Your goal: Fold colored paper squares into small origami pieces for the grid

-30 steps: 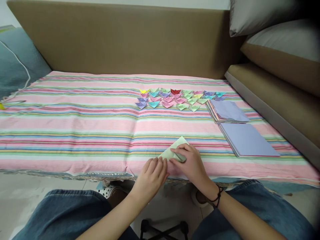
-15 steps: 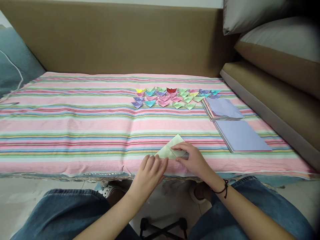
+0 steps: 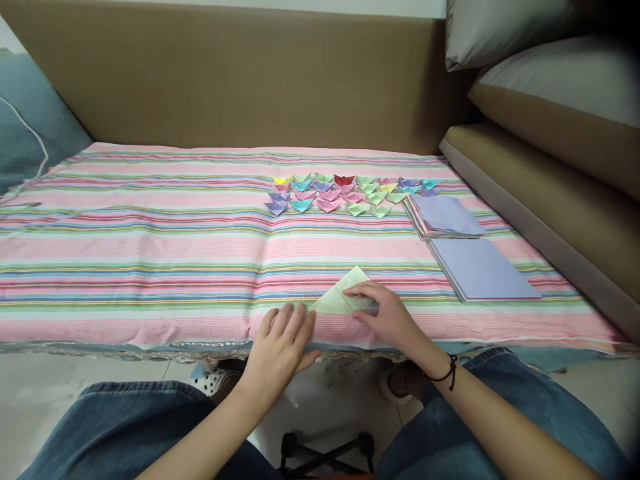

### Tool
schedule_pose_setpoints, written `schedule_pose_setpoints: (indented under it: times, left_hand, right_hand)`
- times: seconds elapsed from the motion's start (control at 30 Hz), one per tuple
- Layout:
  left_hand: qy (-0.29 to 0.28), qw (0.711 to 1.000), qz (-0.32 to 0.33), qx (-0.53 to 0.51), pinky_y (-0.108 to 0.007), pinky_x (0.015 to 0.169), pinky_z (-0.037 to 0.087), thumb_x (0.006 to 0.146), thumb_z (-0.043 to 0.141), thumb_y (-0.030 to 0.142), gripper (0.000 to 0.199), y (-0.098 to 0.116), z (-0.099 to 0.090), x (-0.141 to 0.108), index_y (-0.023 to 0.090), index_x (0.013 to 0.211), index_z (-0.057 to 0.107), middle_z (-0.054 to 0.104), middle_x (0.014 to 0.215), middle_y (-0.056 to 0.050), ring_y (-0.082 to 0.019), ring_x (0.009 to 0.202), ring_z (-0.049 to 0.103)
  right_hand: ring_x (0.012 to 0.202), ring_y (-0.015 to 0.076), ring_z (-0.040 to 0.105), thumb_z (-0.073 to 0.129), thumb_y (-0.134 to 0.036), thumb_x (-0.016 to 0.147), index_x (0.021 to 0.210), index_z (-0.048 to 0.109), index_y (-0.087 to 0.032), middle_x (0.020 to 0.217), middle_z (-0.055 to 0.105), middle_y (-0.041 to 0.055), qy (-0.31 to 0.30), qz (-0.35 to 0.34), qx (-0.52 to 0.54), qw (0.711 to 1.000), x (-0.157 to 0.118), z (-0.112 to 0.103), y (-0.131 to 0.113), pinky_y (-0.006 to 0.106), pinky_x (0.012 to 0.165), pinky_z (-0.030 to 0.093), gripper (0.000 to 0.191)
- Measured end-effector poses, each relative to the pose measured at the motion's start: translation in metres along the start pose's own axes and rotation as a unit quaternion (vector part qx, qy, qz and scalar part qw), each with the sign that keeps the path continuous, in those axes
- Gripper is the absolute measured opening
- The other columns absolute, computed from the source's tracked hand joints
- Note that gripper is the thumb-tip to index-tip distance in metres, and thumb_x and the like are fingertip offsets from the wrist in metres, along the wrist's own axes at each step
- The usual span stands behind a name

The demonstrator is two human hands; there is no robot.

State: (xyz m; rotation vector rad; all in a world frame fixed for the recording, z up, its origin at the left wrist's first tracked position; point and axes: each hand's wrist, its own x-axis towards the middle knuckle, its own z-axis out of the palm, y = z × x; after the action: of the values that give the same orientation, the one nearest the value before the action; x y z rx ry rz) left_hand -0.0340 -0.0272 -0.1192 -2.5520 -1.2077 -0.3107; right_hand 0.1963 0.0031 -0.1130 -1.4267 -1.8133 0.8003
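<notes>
A pale green sheet of origami paper (image 3: 334, 297), folded to a triangle, lies near the front edge of the striped cloth with its peak pointing away from me. My right hand (image 3: 387, 315) has thumb and fingers closed on the paper's right part, over a flap there. At the paper's left corner rests my left hand (image 3: 285, 339), fingers stretched out on the cloth and thumb apart; its fingertips are beside or just touching that corner. The fingers of my right hand hide the right corner.
Several rows of small folded paper boats (image 3: 329, 195) in many colours stand toward the back. At right lie two stacks of lilac-topped paper, one crumpled (image 3: 447, 217), one flat (image 3: 485, 269). Brown cushions (image 3: 545, 207) border the right side of the striped cloth (image 3: 150, 253).
My left hand has slid left, off the paper's lower edge to its left corner, and its thumb has drawn back. My right hand keeps its grip almost in place.
</notes>
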Motion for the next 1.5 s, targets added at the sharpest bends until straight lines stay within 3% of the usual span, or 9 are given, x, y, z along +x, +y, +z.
schedule_pose_setpoints:
  times: [0.57, 0.73, 0.83, 0.97, 1.07, 1.2, 1.33, 1.43, 1.5]
  left_hand:
    - [0.007, 1.000, 0.007, -0.012, -0.043, 0.086, 0.039, 0.081, 0.059, 0.035, 0.037, -0.010, -0.005, 0.006, 0.012, 0.110, 0.058, 0.061, 0.111, -0.011, -0.030, 0.101, 0.051]
    - [-0.019, 0.998, 0.012, -0.066, -0.043, 0.084, 0.042, 0.077, 0.064, 0.038, 0.044, -0.008, -0.005, 0.009, 0.009, 0.109, 0.057, 0.060, 0.108, -0.014, -0.031, 0.101, 0.050]
    - [-0.030, 0.985, -0.024, -0.169, -0.041, 0.079, 0.043, 0.082, 0.057, 0.045, 0.037, -0.016, -0.012, 0.013, 0.014, 0.101, 0.058, 0.059, 0.105, -0.011, -0.028, 0.096, 0.052]
    - [-0.004, 0.942, -0.104, -0.319, -0.035, 0.080, 0.044, 0.090, 0.046, 0.038, 0.026, -0.032, -0.022, 0.020, 0.018, 0.105, 0.053, 0.060, 0.099, -0.007, -0.021, 0.093, 0.055]
    - [0.044, 0.909, -0.159, -0.383, -0.034, 0.083, 0.044, 0.090, 0.046, 0.034, 0.024, -0.040, -0.023, 0.025, 0.020, 0.108, 0.051, 0.059, 0.101, -0.006, -0.020, 0.095, 0.055]
    - [0.063, 0.846, -0.205, -0.489, -0.035, 0.090, 0.042, 0.085, 0.054, 0.036, 0.034, -0.039, -0.017, 0.034, 0.022, 0.116, 0.050, 0.054, 0.117, -0.007, -0.021, 0.105, 0.054]
    - [0.040, 0.724, -0.236, -0.647, -0.037, 0.092, 0.042, 0.082, 0.058, 0.041, 0.042, -0.032, -0.016, 0.049, 0.021, 0.117, 0.050, 0.054, 0.125, -0.011, -0.024, 0.112, 0.053]
    - [-0.026, 0.633, -0.256, -0.730, -0.034, 0.083, 0.046, 0.078, 0.061, 0.044, 0.039, -0.027, -0.019, 0.061, 0.016, 0.104, 0.058, 0.065, 0.107, -0.012, -0.024, 0.100, 0.060]
    - [-0.087, 0.603, -0.268, -0.746, -0.030, 0.072, 0.048, 0.072, 0.067, 0.043, 0.035, -0.024, -0.019, 0.066, 0.014, 0.091, 0.062, 0.068, 0.090, -0.009, -0.020, 0.085, 0.063]
  right_hand:
    - [0.092, 0.0212, 0.058, 0.059, -0.002, 0.070, 0.093, 0.072, -0.024, 0.095, 0.062, 0.0052, -0.001, -0.100, -0.031, 0.995, 0.000, 0.002, 0.007, 0.035, 0.076, 0.051, 0.035]
    - [0.090, 0.0221, 0.056, 0.064, -0.011, 0.075, 0.099, 0.069, -0.024, 0.095, 0.062, 0.0057, -0.001, -0.145, -0.121, 0.982, -0.003, -0.001, -0.003, 0.034, 0.071, 0.051, 0.027]
    - [0.083, 0.0227, 0.056, 0.065, -0.019, 0.078, 0.098, 0.068, -0.019, 0.092, 0.063, 0.0081, -0.018, -0.202, -0.237, 0.950, -0.003, -0.002, -0.009, 0.036, 0.070, 0.049, 0.020]
    - [0.077, 0.0218, 0.058, 0.052, -0.013, 0.086, 0.088, 0.067, -0.015, 0.083, 0.066, 0.0104, -0.031, -0.285, -0.330, 0.899, -0.003, -0.003, -0.017, 0.035, 0.067, 0.046, 0.016]
    - [0.081, 0.0217, 0.058, 0.050, -0.013, 0.086, 0.082, 0.067, -0.017, 0.089, 0.066, 0.0099, 0.050, -0.279, -0.245, 0.927, -0.001, -0.006, -0.023, 0.035, 0.071, 0.046, 0.019]
    - [0.073, 0.0190, 0.060, 0.058, -0.026, 0.082, 0.076, 0.068, -0.020, 0.078, 0.066, 0.0053, 0.120, -0.100, 0.059, 0.986, 0.003, -0.015, -0.028, 0.031, 0.064, 0.049, 0.012]
    - [0.064, 0.0169, 0.062, 0.069, -0.036, 0.071, 0.077, 0.068, -0.018, 0.073, 0.069, 0.0043, 0.061, 0.096, 0.293, 0.949, 0.004, -0.016, -0.025, 0.029, 0.058, 0.050, 0.019]
    - [0.061, 0.0152, 0.061, 0.072, -0.037, 0.068, 0.074, 0.069, -0.017, 0.071, 0.068, 0.0035, -0.008, 0.119, 0.331, 0.936, 0.002, -0.009, -0.022, 0.027, 0.056, 0.050, 0.020]
    - [0.061, 0.0151, 0.061, 0.072, -0.035, 0.068, 0.073, 0.068, -0.018, 0.071, 0.068, 0.0028, -0.036, 0.112, 0.331, 0.936, 0.000, -0.004, -0.021, 0.028, 0.057, 0.051, 0.019]
